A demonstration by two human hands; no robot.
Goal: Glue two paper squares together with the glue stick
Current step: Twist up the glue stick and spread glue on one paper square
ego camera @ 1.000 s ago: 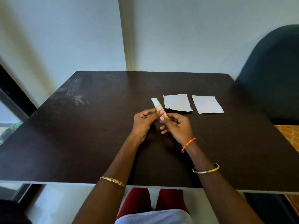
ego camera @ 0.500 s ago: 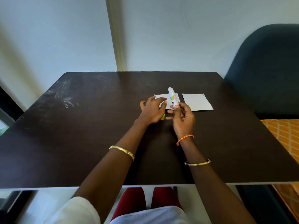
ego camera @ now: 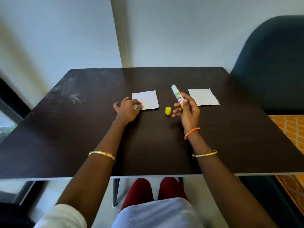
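Note:
Two white paper squares lie on the dark table (ego camera: 148, 145). The left square (ego camera: 147, 98) has my left hand (ego camera: 127, 109) resting on its near left corner, fingertips pinching or pressing it. The right square (ego camera: 204, 97) lies untouched. Between them my right hand (ego camera: 187, 111) holds the white and yellow glue stick (ego camera: 177, 96) upright, uncapped, its white tip pointing up and away. The yellow cap (ego camera: 168, 110) stands on the table just left of my right hand.
A dark upholstered chair (ego camera: 271, 66) stands at the table's right, with an orange patterned surface (ego camera: 291, 129) beside it. A wall rises behind the table. My knees show under the near edge.
The cap has come off the glue stick and now sits on the table. My left hand moved left, taking one paper square with it. The squares now lie farther apart.

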